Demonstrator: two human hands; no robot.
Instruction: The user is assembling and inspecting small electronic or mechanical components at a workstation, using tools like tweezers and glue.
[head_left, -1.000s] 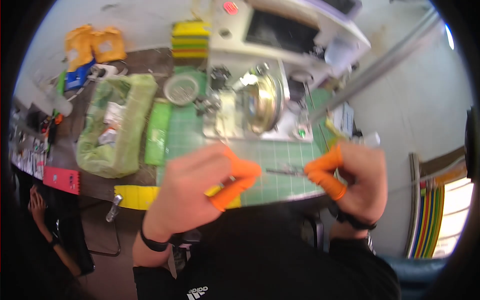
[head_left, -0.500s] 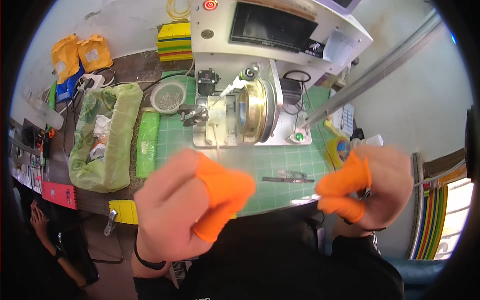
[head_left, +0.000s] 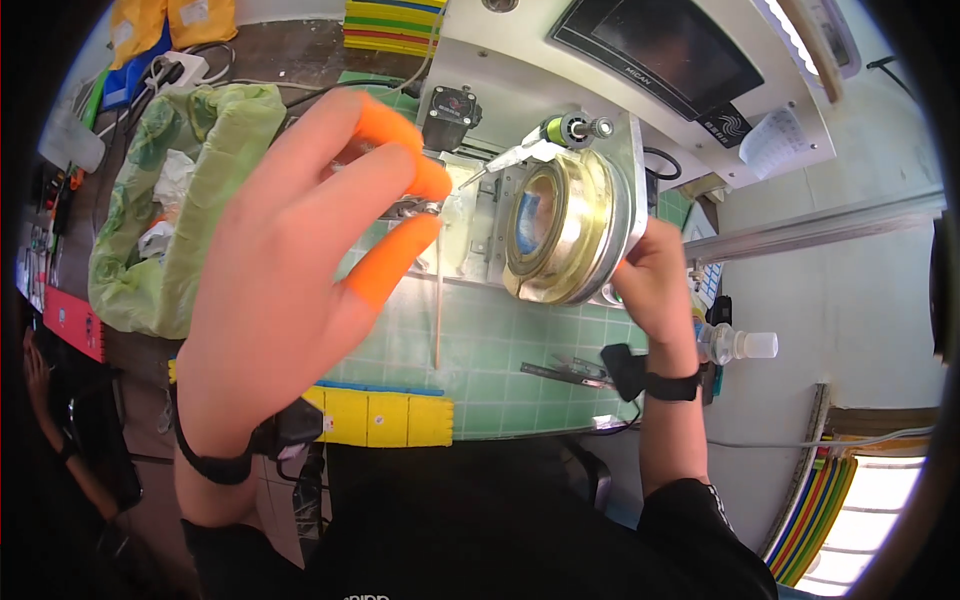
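My left hand [head_left: 300, 270] is raised close to the camera, orange finger cots on its fingertips, pinching a small metal part [head_left: 412, 208] next to the machine's left side. A thin pale strand [head_left: 438, 310] hangs down from that spot. My right hand [head_left: 655, 285] rests against the right rim of the brass-coloured ring [head_left: 565, 230] mounted on the white machine [head_left: 600, 90]; whether it grips the rim is hidden. A pair of tweezers [head_left: 570, 372] lies on the green cutting mat [head_left: 480, 360] below the ring.
A green plastic bag [head_left: 170, 200] with scraps lies at the left. A yellow strip [head_left: 380, 415] sits at the mat's near edge. A small clear bottle [head_left: 735, 345] stands at the right. Stacked coloured strips [head_left: 390, 25] lie behind the machine.
Both hands have moved forward from near my body to the machine. The left now pinches a small part at its left side; the right has reached the ring's right rim.
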